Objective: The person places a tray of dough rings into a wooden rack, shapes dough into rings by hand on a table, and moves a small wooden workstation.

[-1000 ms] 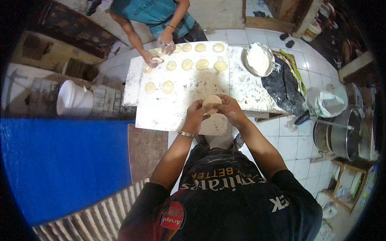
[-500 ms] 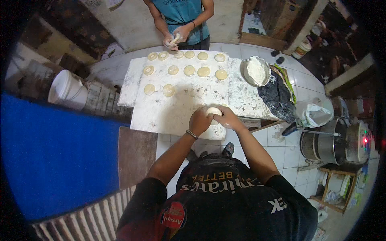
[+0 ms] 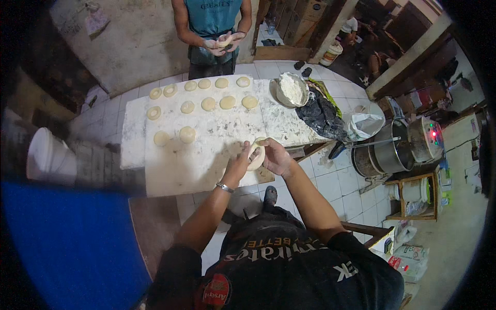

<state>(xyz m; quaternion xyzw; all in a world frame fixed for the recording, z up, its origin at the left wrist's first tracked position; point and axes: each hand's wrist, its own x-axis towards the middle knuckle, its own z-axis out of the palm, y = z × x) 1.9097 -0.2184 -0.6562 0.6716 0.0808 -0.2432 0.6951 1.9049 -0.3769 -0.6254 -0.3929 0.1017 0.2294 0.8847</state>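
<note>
The dough ring stands nearly upright between both hands, left hand and right hand each gripping an edge (apparently equally near)

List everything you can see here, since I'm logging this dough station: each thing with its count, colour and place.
dough rounds: about twelve, pale, far half of table
table: one, white floured, centre
bowl of flour: one, metal, table's right end
black bag: one, right of bowl
metal pots: two, floor at right
white bucket: one, left
co-worker's hands: two, shaping dough, far side
dough piece: one, pale, between both hands
left hand: grip on dough piece
right hand: grip on dough piece
</note>
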